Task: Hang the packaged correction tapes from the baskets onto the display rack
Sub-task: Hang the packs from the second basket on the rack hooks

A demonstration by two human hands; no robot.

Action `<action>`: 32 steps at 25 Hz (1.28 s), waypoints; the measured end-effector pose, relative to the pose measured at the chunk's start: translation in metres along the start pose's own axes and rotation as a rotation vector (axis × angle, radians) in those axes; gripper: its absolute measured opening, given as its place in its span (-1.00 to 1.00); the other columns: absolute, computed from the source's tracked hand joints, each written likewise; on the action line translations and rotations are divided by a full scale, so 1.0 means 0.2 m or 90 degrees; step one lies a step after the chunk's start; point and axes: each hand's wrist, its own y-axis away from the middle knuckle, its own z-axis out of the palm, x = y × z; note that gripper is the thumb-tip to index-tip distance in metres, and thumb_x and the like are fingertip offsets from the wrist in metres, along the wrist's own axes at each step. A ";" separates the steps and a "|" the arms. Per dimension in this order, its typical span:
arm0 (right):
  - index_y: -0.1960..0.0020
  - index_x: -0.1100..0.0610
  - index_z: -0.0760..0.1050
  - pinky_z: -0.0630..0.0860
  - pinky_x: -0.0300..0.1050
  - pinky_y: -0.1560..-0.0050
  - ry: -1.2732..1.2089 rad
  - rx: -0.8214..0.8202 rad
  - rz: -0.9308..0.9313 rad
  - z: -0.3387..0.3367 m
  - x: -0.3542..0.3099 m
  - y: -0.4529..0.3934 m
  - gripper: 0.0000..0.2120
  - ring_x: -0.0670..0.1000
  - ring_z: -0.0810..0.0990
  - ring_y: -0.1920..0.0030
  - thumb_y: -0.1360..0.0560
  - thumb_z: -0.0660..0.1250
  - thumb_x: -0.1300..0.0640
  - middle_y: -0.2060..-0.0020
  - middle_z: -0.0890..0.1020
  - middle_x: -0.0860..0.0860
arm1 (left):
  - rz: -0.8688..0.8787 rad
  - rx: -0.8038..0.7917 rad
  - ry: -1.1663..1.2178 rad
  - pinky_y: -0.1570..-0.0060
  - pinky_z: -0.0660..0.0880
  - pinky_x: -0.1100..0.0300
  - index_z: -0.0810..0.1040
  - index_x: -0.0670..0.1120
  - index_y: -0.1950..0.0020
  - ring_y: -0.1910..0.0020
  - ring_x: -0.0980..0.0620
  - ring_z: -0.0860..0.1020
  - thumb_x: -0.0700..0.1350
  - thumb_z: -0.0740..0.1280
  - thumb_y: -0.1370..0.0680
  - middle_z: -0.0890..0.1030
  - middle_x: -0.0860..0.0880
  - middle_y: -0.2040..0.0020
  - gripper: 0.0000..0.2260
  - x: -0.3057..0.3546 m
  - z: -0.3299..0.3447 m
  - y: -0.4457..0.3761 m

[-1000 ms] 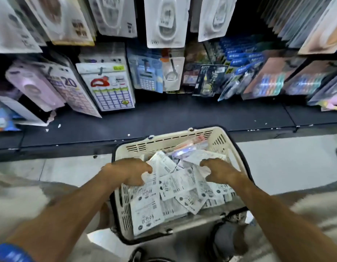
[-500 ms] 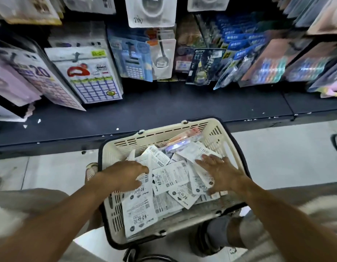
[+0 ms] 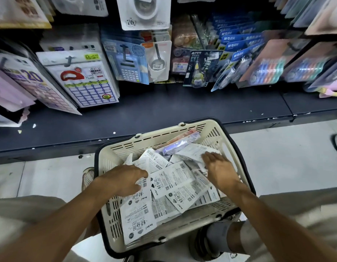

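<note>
below "m&g" cards [image 3: 237,43], both hands' fingers [image 3: 206,156] lie flat on "bebe" packs [image 3: 171,181].

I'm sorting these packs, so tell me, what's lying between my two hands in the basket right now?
In the head view, white printed packets lie face-down between the left hand and right hand, overlapping loosely inside the cream basket.

The left hand [image 3: 124,181] lay over the white packets [image 3: 175,183] in the cream basket [image 3: 114,154], so its fingertips and whatever they touched were hidden. The right hand [image 3: 219,168] covered the packets under it, and its grip could not be told. The hanging goods [image 3: 143,12] along the rack's top were cut off by the edge, their print blurred.
</note>
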 end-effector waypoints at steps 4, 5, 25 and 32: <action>-0.29 -0.08 0.52 0.56 -0.13 -0.07 0.010 -0.014 0.001 -0.24 0.07 -0.04 -0.68 0.02 0.67 -0.01 -0.59 0.25 0.17 -0.01 0.71 -0.01 | -0.028 0.092 -0.009 -0.24 0.45 0.07 0.34 0.13 -0.52 -0.32 -0.04 0.51 0.03 0.28 -0.62 0.52 0.00 -0.39 -0.55 0.05 -0.06 0.03; -0.26 -0.07 0.56 0.52 -0.13 -0.06 -0.004 -0.008 -0.017 -0.33 0.08 -0.05 -0.71 0.04 0.66 -0.05 -0.58 0.30 0.14 -0.02 0.71 0.00 | -0.039 0.153 -0.001 -0.23 0.45 0.07 0.35 0.13 -0.51 -0.31 -0.03 0.52 0.04 0.29 -0.61 0.54 0.00 -0.39 -0.55 0.07 -0.10 0.04; -0.01 0.14 0.59 0.52 -0.10 0.26 -1.305 -0.090 0.205 -0.88 -0.10 0.07 -0.66 0.08 0.58 0.27 -0.53 0.39 -0.15 0.24 0.66 0.05 | 0.065 0.107 1.090 0.22 0.67 0.06 0.76 -0.06 -0.02 0.09 -0.12 0.74 -0.12 0.60 -0.27 0.75 -0.17 -0.01 -0.67 0.34 -0.39 0.22; -0.37 -0.21 0.43 0.62 -0.16 -0.04 -1.041 -0.044 -0.161 -0.99 -0.26 0.22 -0.25 -0.05 0.67 -0.16 -0.33 0.60 0.29 -0.16 0.69 -0.08 | 0.179 0.229 1.353 0.19 0.67 -0.12 0.79 -0.11 0.07 0.04 -0.23 0.73 -0.06 0.71 -0.05 0.74 -0.22 -0.05 -0.52 0.23 -0.59 0.26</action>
